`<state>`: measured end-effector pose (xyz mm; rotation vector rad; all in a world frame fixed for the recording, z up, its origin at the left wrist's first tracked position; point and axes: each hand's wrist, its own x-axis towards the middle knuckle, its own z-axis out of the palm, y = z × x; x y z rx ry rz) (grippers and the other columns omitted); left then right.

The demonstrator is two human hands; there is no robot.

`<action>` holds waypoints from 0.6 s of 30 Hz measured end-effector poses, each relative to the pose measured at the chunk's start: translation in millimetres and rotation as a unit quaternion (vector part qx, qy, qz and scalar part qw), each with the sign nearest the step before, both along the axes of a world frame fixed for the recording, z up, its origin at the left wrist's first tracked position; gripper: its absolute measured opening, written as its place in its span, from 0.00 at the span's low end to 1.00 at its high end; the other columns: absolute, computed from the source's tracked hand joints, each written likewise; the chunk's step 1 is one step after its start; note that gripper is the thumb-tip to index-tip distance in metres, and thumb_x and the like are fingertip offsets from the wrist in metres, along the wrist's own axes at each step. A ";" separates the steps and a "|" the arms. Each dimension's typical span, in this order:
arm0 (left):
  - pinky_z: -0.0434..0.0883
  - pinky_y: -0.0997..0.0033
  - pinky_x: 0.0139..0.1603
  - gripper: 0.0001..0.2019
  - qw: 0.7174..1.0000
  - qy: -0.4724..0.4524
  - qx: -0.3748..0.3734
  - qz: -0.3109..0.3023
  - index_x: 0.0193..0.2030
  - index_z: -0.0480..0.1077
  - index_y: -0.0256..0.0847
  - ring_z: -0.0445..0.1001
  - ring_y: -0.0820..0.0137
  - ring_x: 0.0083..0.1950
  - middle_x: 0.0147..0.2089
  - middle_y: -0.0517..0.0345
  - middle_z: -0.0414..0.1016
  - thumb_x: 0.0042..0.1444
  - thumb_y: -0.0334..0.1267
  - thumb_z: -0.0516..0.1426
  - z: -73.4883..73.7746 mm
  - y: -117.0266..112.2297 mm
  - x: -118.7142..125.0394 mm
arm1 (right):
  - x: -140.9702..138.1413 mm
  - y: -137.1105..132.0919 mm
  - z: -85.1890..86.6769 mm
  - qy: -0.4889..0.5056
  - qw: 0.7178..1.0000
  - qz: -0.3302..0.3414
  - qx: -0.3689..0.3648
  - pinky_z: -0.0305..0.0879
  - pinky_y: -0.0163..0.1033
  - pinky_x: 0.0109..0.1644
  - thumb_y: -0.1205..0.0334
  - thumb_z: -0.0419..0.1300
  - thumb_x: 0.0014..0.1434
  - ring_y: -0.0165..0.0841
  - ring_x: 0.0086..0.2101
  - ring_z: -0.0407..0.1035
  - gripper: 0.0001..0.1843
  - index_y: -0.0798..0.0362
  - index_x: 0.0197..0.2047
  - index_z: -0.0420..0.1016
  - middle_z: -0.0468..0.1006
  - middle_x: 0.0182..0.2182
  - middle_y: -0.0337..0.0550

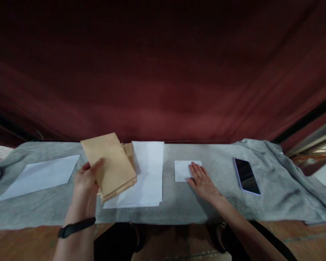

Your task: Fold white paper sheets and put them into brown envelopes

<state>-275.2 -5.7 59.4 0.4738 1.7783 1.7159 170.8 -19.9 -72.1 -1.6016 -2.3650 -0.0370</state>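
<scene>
My left hand (88,175) grips brown envelopes (112,163) by their left edge, thumb on top. They are raised a little and tilted over a stack of white paper sheets (148,174). More brown paper (129,154) shows behind them, partly hidden. On the right, my right hand (202,181) lies flat with its fingers stretched out over the right part of a small white piece of paper (182,171). That paper rests on the grey cloth; whether it is folded I cannot tell.
A single white sheet (40,175) lies at the left on the grey cloth (168,214) covering the narrow table. A phone (247,175) with a light purple case rests at the right. Dark red fabric (163,90) hangs right behind the table's back edge.
</scene>
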 end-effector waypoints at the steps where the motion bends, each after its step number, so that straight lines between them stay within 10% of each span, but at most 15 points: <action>1: 0.76 0.69 0.37 0.07 0.998 -0.062 0.022 -0.015 0.39 0.74 0.38 0.76 0.69 0.31 0.33 0.60 0.79 0.54 0.26 0.60 0.8 2.6 5.8 | -0.2 0.1 1.5 0.002 1.000 -0.003 -0.006 0.46 0.55 0.74 0.44 0.45 0.71 0.44 0.70 0.50 0.36 0.59 0.73 0.55 0.56 0.72 0.57; 8: 0.78 0.74 0.40 0.16 0.952 -0.259 0.048 -0.158 0.45 0.75 0.39 0.81 0.71 0.36 0.38 0.58 0.82 0.51 0.20 0.60 -17.5 6.2 124.3 | -11.2 2.4 27.4 0.245 0.963 0.000 -0.108 0.51 0.57 0.73 0.43 0.45 0.71 0.44 0.69 0.55 0.32 0.52 0.70 0.63 0.62 0.70 0.53; 14: 0.75 0.75 0.33 0.14 0.921 -0.329 0.051 -0.200 0.38 0.74 0.37 0.81 0.70 0.33 0.36 0.57 0.82 0.43 0.23 0.66 -43.3 0.2 203.3 | -42.6 1.9 55.0 0.615 0.724 -0.008 -0.312 0.74 0.51 0.53 0.37 0.59 0.61 0.43 0.49 0.77 0.26 0.45 0.53 0.78 0.82 0.50 0.46; 18: 0.73 0.76 0.33 0.12 0.901 -0.380 0.045 -0.206 0.36 0.72 0.37 0.80 0.71 0.33 0.34 0.58 0.81 0.45 0.23 0.66 -46.6 2.4 212.3 | -43.4 6.9 63.2 0.703 0.633 -0.065 -0.317 0.75 0.42 0.37 0.45 0.68 0.52 0.40 0.36 0.79 0.19 0.48 0.42 0.79 0.85 0.39 0.42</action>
